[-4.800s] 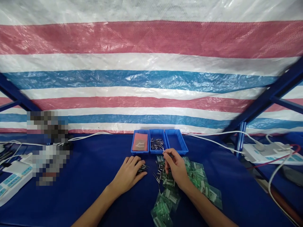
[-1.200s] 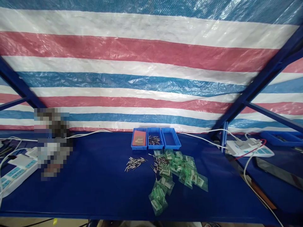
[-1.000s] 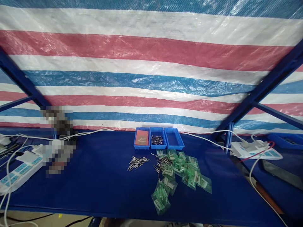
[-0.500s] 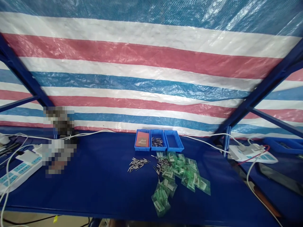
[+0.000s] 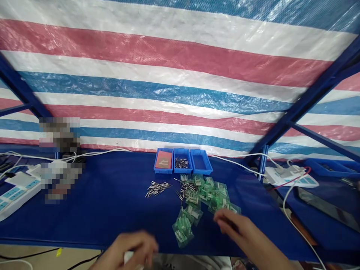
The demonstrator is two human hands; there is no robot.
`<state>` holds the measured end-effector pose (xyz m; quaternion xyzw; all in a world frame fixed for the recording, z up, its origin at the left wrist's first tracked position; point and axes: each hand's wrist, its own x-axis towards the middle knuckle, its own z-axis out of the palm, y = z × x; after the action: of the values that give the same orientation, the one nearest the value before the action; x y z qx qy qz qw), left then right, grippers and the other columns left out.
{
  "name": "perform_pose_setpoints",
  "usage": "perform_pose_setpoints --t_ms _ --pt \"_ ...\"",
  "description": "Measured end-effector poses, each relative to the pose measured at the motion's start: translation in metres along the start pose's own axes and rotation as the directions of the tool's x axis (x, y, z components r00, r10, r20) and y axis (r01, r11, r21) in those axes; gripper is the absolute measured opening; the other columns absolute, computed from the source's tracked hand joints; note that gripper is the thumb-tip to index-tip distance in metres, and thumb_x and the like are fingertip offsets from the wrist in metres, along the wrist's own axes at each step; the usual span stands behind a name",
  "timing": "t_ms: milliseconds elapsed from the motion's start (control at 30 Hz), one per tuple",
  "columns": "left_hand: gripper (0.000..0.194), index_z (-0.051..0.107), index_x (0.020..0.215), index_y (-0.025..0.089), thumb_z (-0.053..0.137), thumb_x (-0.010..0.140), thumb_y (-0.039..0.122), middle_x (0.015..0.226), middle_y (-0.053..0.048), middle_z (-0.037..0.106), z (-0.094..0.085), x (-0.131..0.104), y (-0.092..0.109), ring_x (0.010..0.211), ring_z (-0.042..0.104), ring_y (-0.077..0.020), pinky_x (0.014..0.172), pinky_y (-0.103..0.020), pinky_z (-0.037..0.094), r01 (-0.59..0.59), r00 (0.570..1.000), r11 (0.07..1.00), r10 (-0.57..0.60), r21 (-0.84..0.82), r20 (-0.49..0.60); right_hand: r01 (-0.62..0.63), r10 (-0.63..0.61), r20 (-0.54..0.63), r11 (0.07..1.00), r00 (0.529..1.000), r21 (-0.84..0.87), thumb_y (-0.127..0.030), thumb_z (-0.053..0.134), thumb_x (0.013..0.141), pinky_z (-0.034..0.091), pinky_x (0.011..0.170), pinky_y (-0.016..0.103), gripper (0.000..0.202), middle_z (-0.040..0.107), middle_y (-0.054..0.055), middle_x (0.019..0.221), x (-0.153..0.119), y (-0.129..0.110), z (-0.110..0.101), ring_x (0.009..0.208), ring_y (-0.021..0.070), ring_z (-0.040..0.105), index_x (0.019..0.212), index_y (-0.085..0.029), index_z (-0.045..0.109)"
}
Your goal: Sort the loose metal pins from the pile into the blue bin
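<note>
At the table's front edge, my left hand (image 5: 137, 244) is loosely curled, its thumb and fingers apart and blurred by motion. I see nothing in it. My right hand (image 5: 234, 223) reaches in from the lower right, fingers bent and partly apart, holding nothing that I can see. Its fingertips are by the lower right of a heap of small green-tinted plastic bags (image 5: 216, 195) with pale pieces inside. Between my hands lie more green bags (image 5: 182, 228). One pile of thin metal pins (image 5: 157, 189) is spread to the left, and another pile of pins (image 5: 188, 188) touches the bags.
Three blue bins stand along the back: one with a reddish sheet (image 5: 163, 159), one with metal pins (image 5: 181, 162), and a third bin (image 5: 201, 168). Power strips (image 5: 21, 195) with white cables flank the blue table (image 5: 98, 210). A phone-like dark slab (image 5: 327, 208) lies far right.
Both my hands have come into view from below, over the table's front. The camera view has shifted, so the table things appear slightly higher and farther left. The bags and pins look unmoved.
</note>
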<state>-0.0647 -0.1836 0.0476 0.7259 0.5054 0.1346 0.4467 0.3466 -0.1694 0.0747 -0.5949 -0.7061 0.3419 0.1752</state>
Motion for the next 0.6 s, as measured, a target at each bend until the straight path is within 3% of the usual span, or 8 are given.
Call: perform_pose_setpoints --t_ms 67,100,167,233,333,600 --pt "0.045 0.065 0.14 0.033 0.04 0.111 0.056 0.135 -0.008 0.068 -0.005 0.037 0.01 0.123 0.06 -0.0266 0.108 -0.041 0.051 -0.127 0.957 0.963 0.181 0.237 -0.225 0.148 -0.161 -0.13 0.984 0.978 -0.103 -0.038 0.046 0.109 0.052 0.072 0.032 0.023 0.072 0.003 0.093 0.046 -0.008 0.004 0.079 0.0217 0.068 0.104 -0.028 0.066" --pt "0.05 0.062 0.145 0.032 0.05 0.107 0.061 0.142 -0.01 0.063 -0.005 0.056 0.01 0.128 0.057 -0.0314 0.108 -0.047 0.05 -0.137 0.91 0.909 0.272 0.393 -0.313 0.2 -0.228 -0.164 0.965 0.96 -0.172 -0.033 0.046 0.11 0.05 0.071 0.031 0.02 0.07 0.003 0.095 0.068 -0.013 0.009 0.078 0.0208 0.067 0.105 -0.026 0.064" --pt "0.061 0.055 0.154 0.03 0.056 0.103 0.064 0.15 -0.014 0.056 -0.002 0.091 0.005 0.133 0.052 -0.0376 0.104 -0.053 0.05 -0.035 0.848 0.793 0.345 0.608 -0.402 0.277 -0.334 -0.143 0.907 0.932 -0.317 -0.025 0.049 0.109 0.049 0.071 0.031 0.015 0.069 0.004 0.099 0.108 -0.022 0.023 0.078 0.02 0.066 0.104 -0.024 0.063" --pt "0.069 0.05 0.158 0.03 0.06 0.101 0.066 0.153 -0.016 0.053 0.003 0.115 -0.004 0.133 0.05 -0.0412 0.1 -0.056 0.049 0.049 0.847 0.695 0.352 0.718 -0.399 0.286 -0.373 -0.103 0.836 0.922 -0.469 -0.021 0.055 0.108 0.048 0.072 0.03 0.008 0.068 0.007 0.103 0.136 -0.03 0.039 0.086 0.0222 0.069 0.106 -0.021 0.063" --pt "0.071 0.047 0.159 0.03 0.058 0.1 0.069 0.149 -0.017 0.055 0.006 0.133 -0.01 0.128 0.052 -0.0402 0.095 -0.053 0.048 0.064 0.866 0.633 0.349 0.772 -0.358 0.243 -0.328 -0.035 0.764 0.944 -0.598 -0.022 0.059 0.107 0.047 0.069 0.029 0.005 0.069 0.009 0.108 0.161 -0.038 0.059 0.089 0.0235 0.071 0.108 -0.019 0.062" --pt "0.041 0.063 0.133 0.025 0.051 0.108 0.056 0.128 -0.011 0.059 -0.006 0.163 -0.005 0.11 0.055 -0.0301 0.092 -0.045 0.047 -0.14 0.885 0.694 0.407 0.706 -0.225 0.196 -0.269 -0.025 0.76 0.963 -0.62 -0.018 0.055 0.106 0.041 0.062 0.03 0.005 0.069 0.01 0.109 0.181 -0.041 0.072 0.084 0.0221 0.071 0.107 -0.018 0.06"
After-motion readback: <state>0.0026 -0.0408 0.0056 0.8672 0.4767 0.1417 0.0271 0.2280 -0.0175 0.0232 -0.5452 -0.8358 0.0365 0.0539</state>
